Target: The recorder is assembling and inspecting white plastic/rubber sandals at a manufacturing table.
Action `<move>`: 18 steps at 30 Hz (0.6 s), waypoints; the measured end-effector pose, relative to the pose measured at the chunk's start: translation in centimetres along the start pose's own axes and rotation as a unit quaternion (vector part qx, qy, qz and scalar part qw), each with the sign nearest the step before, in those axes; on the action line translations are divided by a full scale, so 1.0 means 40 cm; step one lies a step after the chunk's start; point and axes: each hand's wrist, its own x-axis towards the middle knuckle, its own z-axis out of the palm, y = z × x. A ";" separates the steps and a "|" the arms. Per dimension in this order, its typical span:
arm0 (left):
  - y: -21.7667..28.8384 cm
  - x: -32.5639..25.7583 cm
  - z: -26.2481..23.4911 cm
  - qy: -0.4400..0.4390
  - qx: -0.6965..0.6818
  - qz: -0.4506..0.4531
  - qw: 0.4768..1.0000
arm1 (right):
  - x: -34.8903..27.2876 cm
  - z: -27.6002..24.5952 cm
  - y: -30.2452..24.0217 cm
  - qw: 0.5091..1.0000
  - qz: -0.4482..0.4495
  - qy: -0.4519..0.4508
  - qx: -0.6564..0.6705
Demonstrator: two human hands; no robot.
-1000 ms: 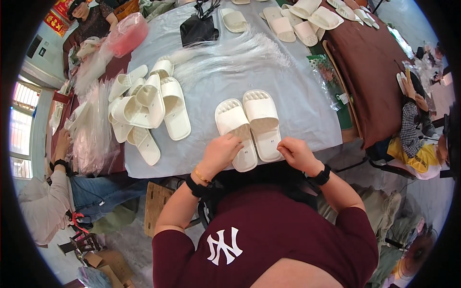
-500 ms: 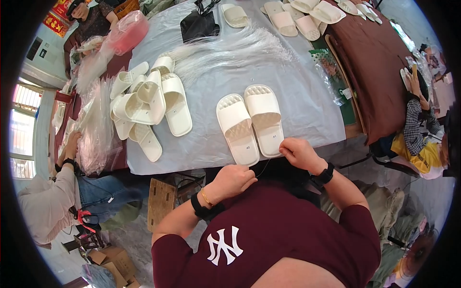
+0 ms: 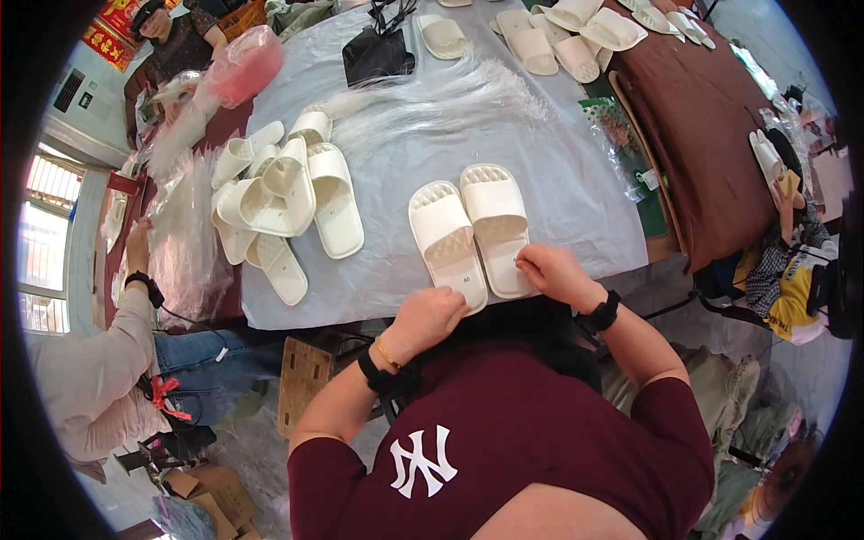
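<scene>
Your right hand (image 3: pixel 551 270) rests its curled fingers (image 3: pixel 526 262) on the heel end of the right-hand cream moulded foam slide slipper (image 3: pixel 494 225), at the near edge of the grey plastic-covered worktop (image 3: pixel 558 171); whether the fingers pinch anything cannot be told. Your left hand (image 3: pixel 430 315) is closed in a loose fist just off that near edge, touching the heel of the matching left-hand cream slipper (image 3: pixel 445 243), fingers together and holding nothing visible. The pair lies side by side, soles down, toes pointing toward the far edge. Toward the worktop's left edge sits a loose heap of cream slippers (image 3: pixel 279 193). A sheaf of clear plastic bags (image 3: pixel 450 99) fans across the middle. More slippers (image 3: pixel 549 36) line the far right corner, beside a black pouch (image 3: pixel 378 56). Another person's sleeve (image 3: pixel 90 360) shows beyond the left edge.
</scene>
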 end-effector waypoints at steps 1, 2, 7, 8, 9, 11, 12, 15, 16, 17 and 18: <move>-0.020 0.007 0.005 0.033 0.014 -0.008 0.999 | 0.019 0.006 0.004 1.000 -0.005 0.000 0.000; -0.045 0.013 0.020 0.062 0.020 -0.017 0.998 | 0.038 0.012 0.007 1.000 -0.006 0.005 -0.007; -0.025 0.066 -0.025 0.135 0.030 -0.070 0.988 | 0.089 0.015 -0.006 0.997 -0.015 0.072 0.005; -0.021 0.069 -0.032 0.145 0.028 -0.085 0.985 | 0.090 0.017 -0.005 0.996 -0.014 0.082 0.012; -0.030 0.064 -0.028 0.146 0.030 -0.086 0.985 | 0.091 0.021 -0.007 0.996 -0.013 0.090 0.018; -0.061 0.048 -0.010 0.236 -0.042 -0.034 0.970 | 0.084 0.025 -0.003 0.993 -0.020 0.103 0.048; -0.070 0.046 -0.009 0.235 -0.042 -0.033 0.970 | 0.079 0.024 0.000 0.990 -0.023 0.115 0.077; -0.102 0.047 -0.022 0.301 -0.102 -0.126 0.940 | 0.068 0.013 0.006 0.985 -0.001 0.157 0.078; -0.116 0.060 -0.043 0.309 -0.128 -0.175 0.926 | 0.069 0.004 0.005 0.984 0.001 0.159 0.077; -0.132 0.074 -0.062 0.315 -0.153 -0.223 0.910 | 0.077 -0.010 0.007 0.980 0.046 0.175 0.077; -0.165 0.082 -0.066 0.316 -0.151 -0.223 0.910 | 0.092 -0.020 0.007 0.975 0.087 0.190 0.080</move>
